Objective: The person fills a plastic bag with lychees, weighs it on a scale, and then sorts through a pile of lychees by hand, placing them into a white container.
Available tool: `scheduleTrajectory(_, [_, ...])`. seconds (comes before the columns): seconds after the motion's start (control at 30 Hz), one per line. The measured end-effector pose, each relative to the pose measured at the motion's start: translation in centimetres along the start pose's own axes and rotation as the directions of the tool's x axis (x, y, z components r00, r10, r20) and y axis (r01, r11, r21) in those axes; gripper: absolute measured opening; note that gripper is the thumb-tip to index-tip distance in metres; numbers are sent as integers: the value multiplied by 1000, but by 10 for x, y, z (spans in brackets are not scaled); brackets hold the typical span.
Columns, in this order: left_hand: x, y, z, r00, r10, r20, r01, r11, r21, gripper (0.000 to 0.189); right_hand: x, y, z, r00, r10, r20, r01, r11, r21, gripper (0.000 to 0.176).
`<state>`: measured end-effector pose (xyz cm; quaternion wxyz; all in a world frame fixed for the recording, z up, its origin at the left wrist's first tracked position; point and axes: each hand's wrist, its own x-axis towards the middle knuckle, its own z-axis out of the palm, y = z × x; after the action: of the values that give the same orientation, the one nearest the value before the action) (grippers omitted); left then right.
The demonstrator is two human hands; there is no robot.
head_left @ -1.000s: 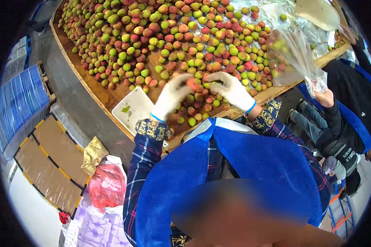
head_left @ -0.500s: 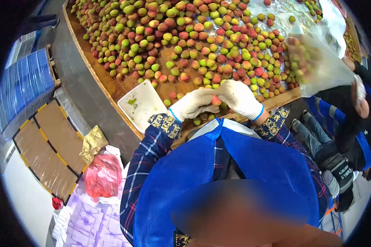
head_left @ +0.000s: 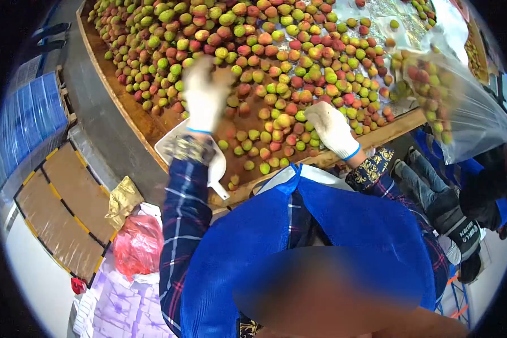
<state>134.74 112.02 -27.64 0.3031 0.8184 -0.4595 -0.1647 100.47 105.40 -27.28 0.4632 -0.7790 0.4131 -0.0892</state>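
Head view puts the red and green fruits in a wide heap across the wooden table, from the near rim to the far side. Your right hand, in a white glove, rests on the fruits close to the near rim with fingers bent down among them; you cannot tell whether it grips one. Your left hand, also gloved, hangs blurred above the fruits farther left, so its grasp cannot be told. A white tray lies under your left forearm. At far right a clear bag holds more fruits. A red bag lies on the floor, near left.
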Motion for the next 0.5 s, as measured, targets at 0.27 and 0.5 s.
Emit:
scheduleTrajectory(0.27, [62, -88, 22, 916, 104, -388, 10, 959, 282, 50, 25, 0, -9, 999, 19, 32, -26, 972, 233, 27])
scheduleTrajectory(0.5, [-48, -6, 94, 975, 162, -152, -141, 980, 144, 61, 192, -10, 9, 898, -347, -270, 346, 937, -54, 26])
